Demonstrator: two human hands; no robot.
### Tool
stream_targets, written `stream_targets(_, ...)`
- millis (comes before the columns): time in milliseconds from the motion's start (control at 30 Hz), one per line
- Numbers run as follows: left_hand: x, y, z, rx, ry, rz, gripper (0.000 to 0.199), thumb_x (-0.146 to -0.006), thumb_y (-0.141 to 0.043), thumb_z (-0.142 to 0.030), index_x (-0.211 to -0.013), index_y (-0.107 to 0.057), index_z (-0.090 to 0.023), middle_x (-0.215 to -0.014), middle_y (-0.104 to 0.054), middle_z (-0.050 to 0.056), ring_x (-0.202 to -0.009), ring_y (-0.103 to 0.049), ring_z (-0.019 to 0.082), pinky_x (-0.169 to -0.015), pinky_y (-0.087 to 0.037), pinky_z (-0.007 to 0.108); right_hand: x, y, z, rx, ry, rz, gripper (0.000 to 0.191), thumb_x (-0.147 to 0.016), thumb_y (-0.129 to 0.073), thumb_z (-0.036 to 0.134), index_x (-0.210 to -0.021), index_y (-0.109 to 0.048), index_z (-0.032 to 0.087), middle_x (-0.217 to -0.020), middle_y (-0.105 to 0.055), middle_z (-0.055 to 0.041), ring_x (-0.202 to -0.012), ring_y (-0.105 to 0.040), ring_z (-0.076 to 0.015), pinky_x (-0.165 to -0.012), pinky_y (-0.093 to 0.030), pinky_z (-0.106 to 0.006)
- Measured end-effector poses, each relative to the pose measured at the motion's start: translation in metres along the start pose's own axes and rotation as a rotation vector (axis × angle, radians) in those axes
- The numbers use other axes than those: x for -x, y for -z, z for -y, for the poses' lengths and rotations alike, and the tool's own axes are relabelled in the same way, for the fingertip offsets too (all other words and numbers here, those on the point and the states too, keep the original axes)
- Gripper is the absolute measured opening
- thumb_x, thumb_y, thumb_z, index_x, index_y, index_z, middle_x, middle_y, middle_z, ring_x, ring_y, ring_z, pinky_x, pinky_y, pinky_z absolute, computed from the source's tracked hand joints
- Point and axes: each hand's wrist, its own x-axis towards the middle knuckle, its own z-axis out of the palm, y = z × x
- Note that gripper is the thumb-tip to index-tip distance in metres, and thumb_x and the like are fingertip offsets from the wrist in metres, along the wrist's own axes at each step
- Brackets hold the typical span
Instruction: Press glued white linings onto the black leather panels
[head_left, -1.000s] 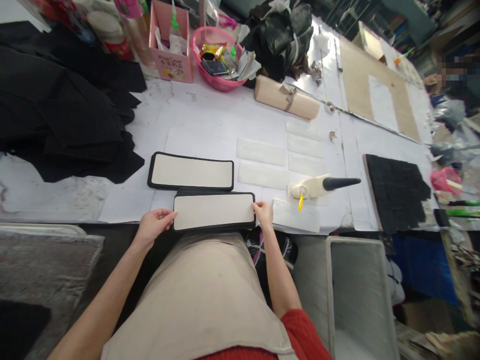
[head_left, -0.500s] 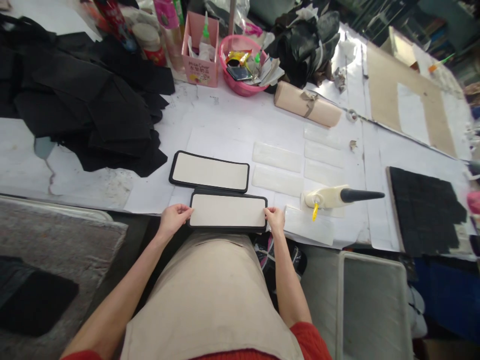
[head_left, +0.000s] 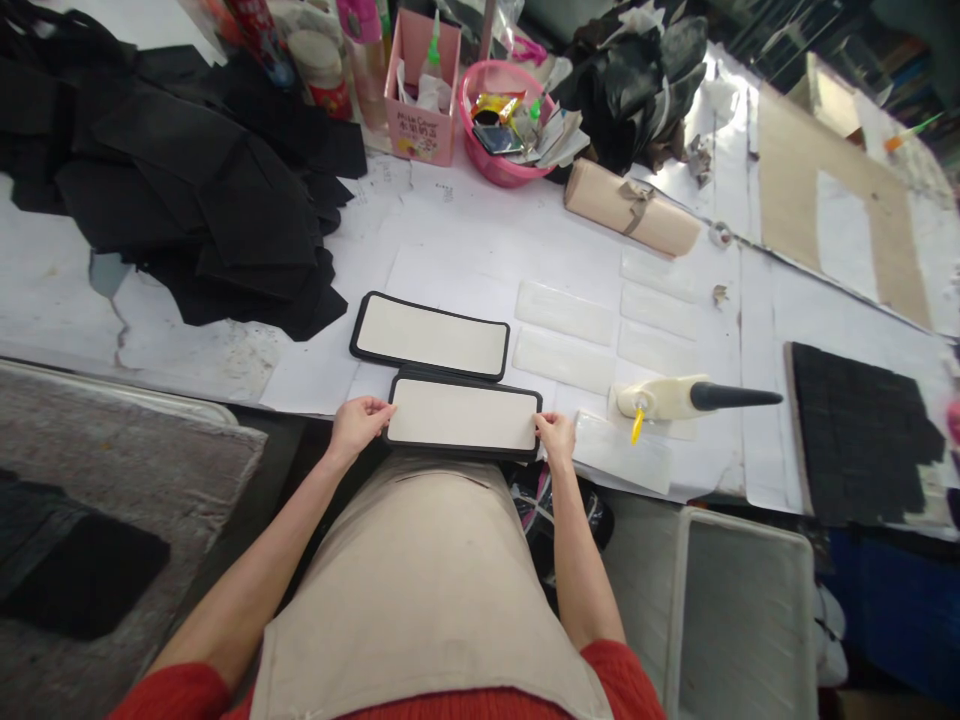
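Note:
A light rectangular panel with a black border (head_left: 465, 414) lies at the table's front edge, on top of dark pieces. My left hand (head_left: 361, 428) pinches its left end between thumb and fingers. At the right end, my right hand (head_left: 555, 434) is closed on the panel's edge in the same way. Just behind lies a similar black-bordered panel (head_left: 432, 336), untouched. To the right, a cream bottle with a yellow nozzle and black handle (head_left: 663, 398) rests among translucent strips (head_left: 565, 360).
Black sheets (head_left: 202, 190) are heaped at the left. A pink box (head_left: 423, 130), a pink basket (head_left: 510, 172) and a beige roll (head_left: 631, 206) stand or lie behind. A black slab (head_left: 862, 435) is at the right, with a grey bin (head_left: 742, 610) below the table edge.
The view has shifted slightly, so the table's contents appear a little further right. Both hands still hold the ends of the front panel, with little visible change in their grip.

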Motion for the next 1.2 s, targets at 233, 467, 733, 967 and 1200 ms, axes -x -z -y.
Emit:
stream_targets(233, -0.007, -0.002, 0.012, -0.096, 0.007, -0.008, 0.037, -0.064, -0.067, -0.055, -0.07, -0.063, -0.018, -0.057, -0.064, 0.001, -0.046, -0.053, 0.014, -0.047, -0.04, 0.026, -0.002, -0.003, -0.002, -0.002, 0.011, -0.017, 0.025, -0.076, -0.059, 0.036, -0.086, -0.075, 0.02, -0.062, -0.071, 0.0006, -0.074, -0.072, -0.0201, -0.074, -0.048, -0.026)
stream_targets(467, -0.001, -0.003, 0.005, -0.315, -0.027, -0.02, 0.033, -0.074, -0.059, -0.054, -0.075, -0.063, -0.021, -0.063, -0.067, 0.002, -0.055, -0.06, 0.018, -0.053, -0.039, 0.028, 0.004, -0.001, 0.002, 0.035, 0.015, -0.023, 0.022, -0.078, -0.058, 0.034, -0.084, -0.075, 0.021, -0.062, -0.071, 0.0011, -0.074, -0.072, -0.0203, -0.074, -0.048, -0.026)
stream_targets(733, 0.004, -0.001, -0.006, -0.508, -0.073, -0.034, 0.033, -0.079, -0.051, -0.053, -0.077, -0.061, -0.023, -0.068, -0.07, 0.003, -0.066, -0.064, 0.022, -0.057, -0.036, 0.029, 0.008, -0.001, 0.005, 0.031, 0.021, -0.033, 0.021, -0.08, -0.058, 0.033, -0.085, -0.075, 0.022, -0.067, -0.073, 0.0001, -0.077, -0.072, -0.0203, -0.079, -0.049, -0.028)
stream_targets(967, 0.0, -0.003, -0.002, -0.473, -0.062, -0.024, 0.034, -0.077, -0.051, -0.055, -0.077, -0.062, -0.023, -0.065, -0.069, 0.003, -0.065, -0.065, 0.022, -0.057, -0.038, 0.03, 0.008, -0.002, 0.003, 0.017, 0.023, -0.042, 0.02, -0.079, -0.059, 0.034, -0.082, -0.074, 0.022, -0.071, -0.074, -0.0013, -0.076, -0.071, -0.0204, -0.079, -0.049, -0.028)
stream_targets(1200, -0.002, -0.003, 0.005, -0.41, -0.084, -0.033, 0.035, -0.076, -0.053, -0.056, -0.076, -0.062, -0.022, -0.064, -0.068, 0.003, -0.062, -0.063, 0.021, -0.055, -0.038, 0.029, -0.002, -0.008, -0.009, -0.052, 0.023, -0.037, 0.021, -0.076, -0.06, 0.036, -0.082, -0.074, 0.022, -0.066, -0.072, 0.0002, -0.073, -0.071, -0.0204, -0.071, -0.048, -0.026)
